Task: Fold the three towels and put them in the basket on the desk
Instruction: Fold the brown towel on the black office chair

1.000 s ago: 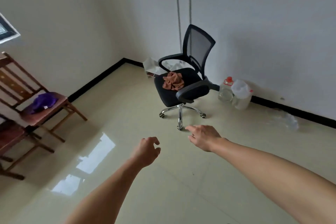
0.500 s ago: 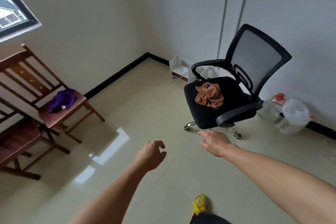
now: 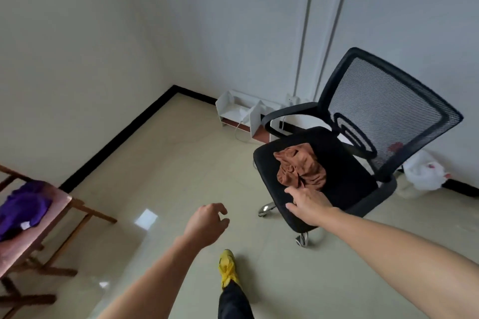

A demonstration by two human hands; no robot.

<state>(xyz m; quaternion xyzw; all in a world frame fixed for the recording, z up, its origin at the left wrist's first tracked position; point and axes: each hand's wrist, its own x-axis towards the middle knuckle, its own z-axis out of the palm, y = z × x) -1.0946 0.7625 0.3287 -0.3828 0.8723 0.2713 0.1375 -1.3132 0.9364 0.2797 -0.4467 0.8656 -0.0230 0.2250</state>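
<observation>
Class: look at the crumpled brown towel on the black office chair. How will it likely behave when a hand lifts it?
The crumpled brown towel lies in soft folds, so it is probably floppy and will droop and unfurl when lifted. It looks thin, so likely light. The black office chair stands on casters, so a push from the right hand might roll it.

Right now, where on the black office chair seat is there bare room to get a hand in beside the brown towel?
Bare seat of the black office chair lies right of the crumpled brown towel, toward the mesh back, and along the front-left edge. The right hand crowds the near edge; the left hand hangs over bare floor.
</observation>
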